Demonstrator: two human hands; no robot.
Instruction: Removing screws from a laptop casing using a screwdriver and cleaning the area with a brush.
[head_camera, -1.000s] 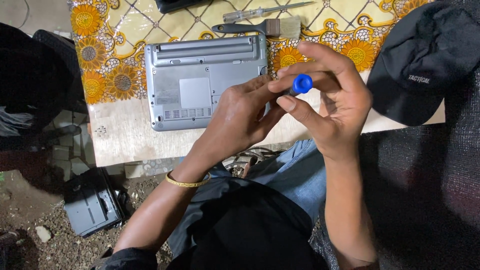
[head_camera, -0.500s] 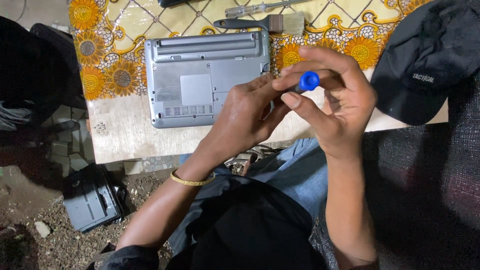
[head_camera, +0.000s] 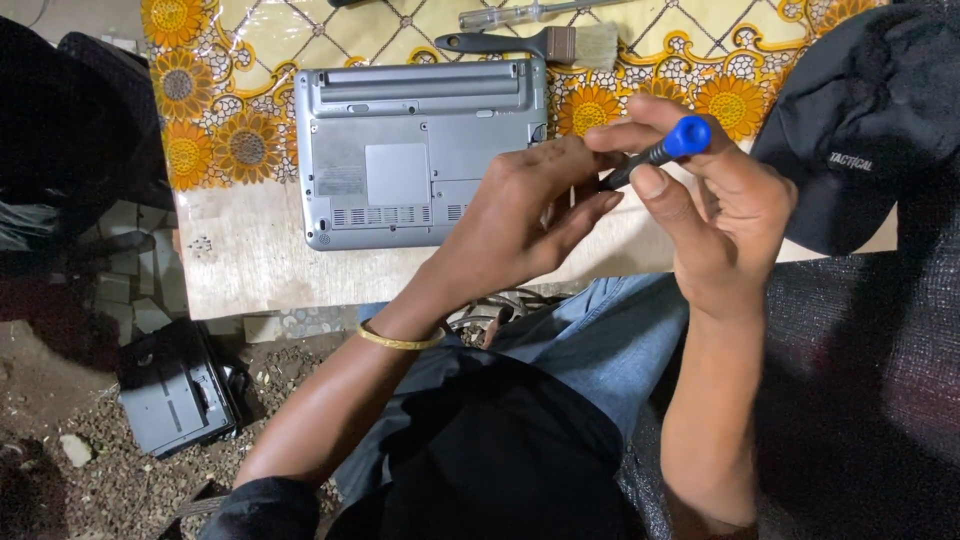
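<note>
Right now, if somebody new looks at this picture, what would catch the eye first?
First the two hands in the middle: the right hand and left hand together hold a dark screwdriver with a bright blue cap. Just behind them a small silver laptop lies bottom-up on the yellow sunflower cloth. A paintbrush lies beyond it, and a black cap sits at the right.

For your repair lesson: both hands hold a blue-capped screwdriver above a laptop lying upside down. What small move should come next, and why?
Probably lower the screwdriver tip toward a screw on the laptop base. The right hand grips the tool near its blue cap and the left hand pinches its lower end, both above the table's near edge, and neither touches the laptop, whose underside faces up.
</note>
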